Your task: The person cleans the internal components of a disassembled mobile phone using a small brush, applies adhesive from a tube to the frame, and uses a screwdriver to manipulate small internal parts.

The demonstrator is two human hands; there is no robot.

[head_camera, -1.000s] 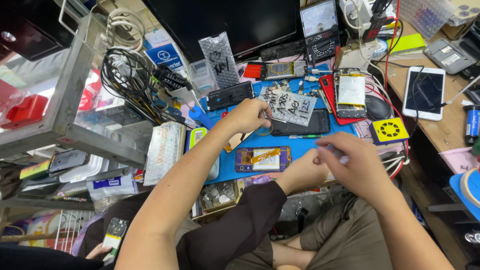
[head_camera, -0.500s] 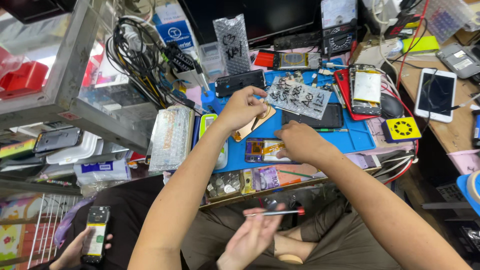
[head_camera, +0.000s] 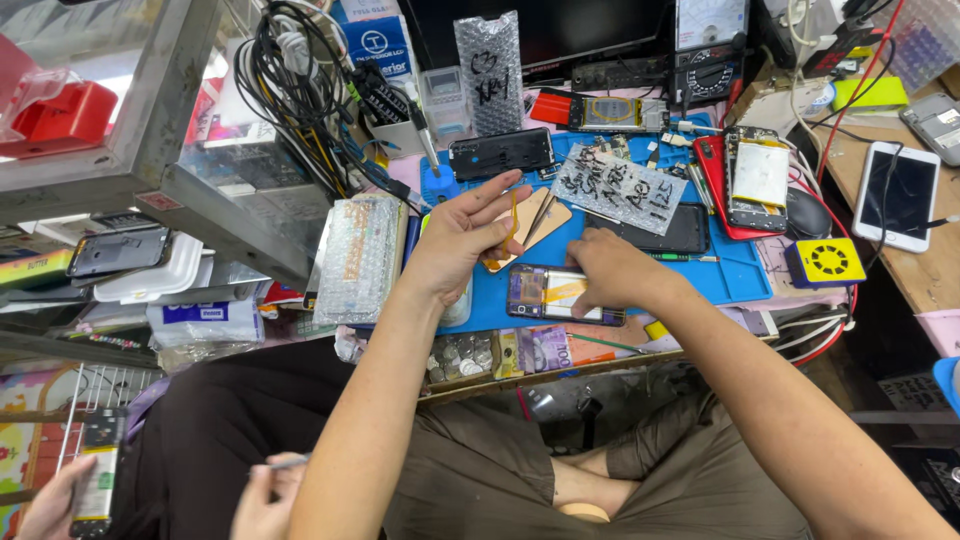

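Observation:
My left hand [head_camera: 462,235] hovers over the blue work mat [head_camera: 735,280] with its fingers spread. A thin yellow strip [head_camera: 513,215] hangs between thumb and forefinger, above a tan phone back cover [head_camera: 545,222]. My right hand [head_camera: 612,268] is curled down with its fingertips gripping an opened phone [head_camera: 545,293], which has a purple inside with a yellow part and lies flat on the mat. The two hands are close together but apart.
A dark phone [head_camera: 665,232] under a scribbled bubble-wrap bag [head_camera: 620,188], a red-framed opened phone [head_camera: 755,180], a white phone [head_camera: 895,195] and a yellow fan [head_camera: 826,262] lie to the right. Cable bundle [head_camera: 290,70] and metal shelf [head_camera: 170,120] stand left. Another person's hands [head_camera: 262,492] work at lower left.
My right hand has settled onto the opened phone on the mat. The other person's hand with the thin tool has moved away to the lower left. My left hand stays over the tan cover.

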